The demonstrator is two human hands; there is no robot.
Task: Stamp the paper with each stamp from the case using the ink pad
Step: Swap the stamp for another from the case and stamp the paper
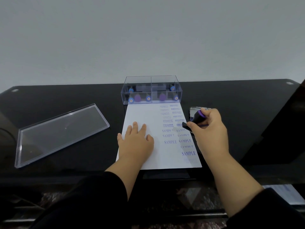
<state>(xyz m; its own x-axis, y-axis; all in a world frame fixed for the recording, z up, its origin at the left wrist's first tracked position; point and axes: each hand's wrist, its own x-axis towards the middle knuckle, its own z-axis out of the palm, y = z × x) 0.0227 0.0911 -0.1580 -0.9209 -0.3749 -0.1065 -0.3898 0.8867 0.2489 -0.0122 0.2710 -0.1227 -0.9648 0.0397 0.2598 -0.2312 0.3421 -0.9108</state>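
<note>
So the left hand is lying flat on the paper, palm down, fingers straight and a bit spread, pressing the sheet against the black tabletop. Left forearm is coming in from the near edge, black sleeve pushed up to about mid-arm.

The right hand is sitting over the right edge of the sheet, fingers curled round a stamp with a black body and a purple knob. It's holding the stamp tilted, the black base pointing left and down just at the paper's right edge. Can't tell if the base is actually touching the paper or not.

The ink pad is peeking out just beyond that hand, right of the paper, mostly hidden by the stamp and fingers.

Writing on the sheet, all down the right side in blue-purple ink: "EXPRESS" and "AMENDED" repeating in two columns at the far end, then "SAMPLE" over and over nearer me. Some prints are faint or cut off.

The clear case is sitting at the far edge of the paper with more stamps inside, blue and purple tops showing. Its clear lid is lying off to the left on the tabletop
</note>
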